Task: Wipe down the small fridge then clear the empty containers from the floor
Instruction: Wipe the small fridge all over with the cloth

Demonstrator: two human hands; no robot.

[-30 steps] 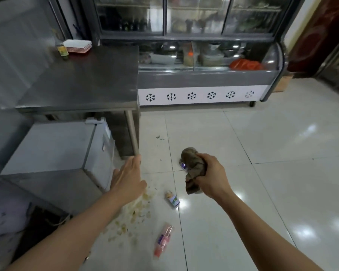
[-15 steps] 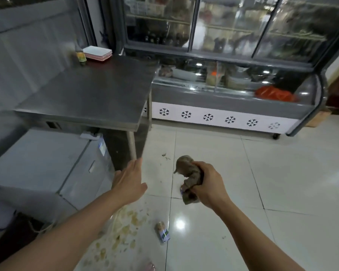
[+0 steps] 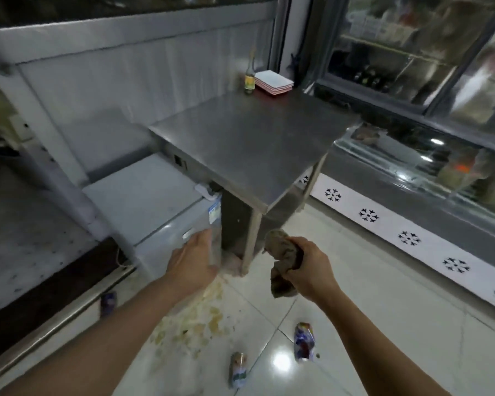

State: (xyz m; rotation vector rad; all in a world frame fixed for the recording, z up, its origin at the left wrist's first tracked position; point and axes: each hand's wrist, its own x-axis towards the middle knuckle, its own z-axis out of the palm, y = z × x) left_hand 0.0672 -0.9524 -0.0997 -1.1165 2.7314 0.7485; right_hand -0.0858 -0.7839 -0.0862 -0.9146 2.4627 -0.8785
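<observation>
Glossy white tiled floor, smeared with yellowish scraps below my left hand. That hand's fingers are spread flat, at the front of the small pale grey fridge, tucked beside the steel surface. Right hand clenches a bunched brown rag. Wiping seems about to start; rag must cross left to the fridge. Crushed containers lie behind my right hand, untouched.

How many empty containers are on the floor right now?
3: a crushed bottle below the right hand, a carton at bottom centre, a can left by the metal rail. More may lie out of frame.
</observation>
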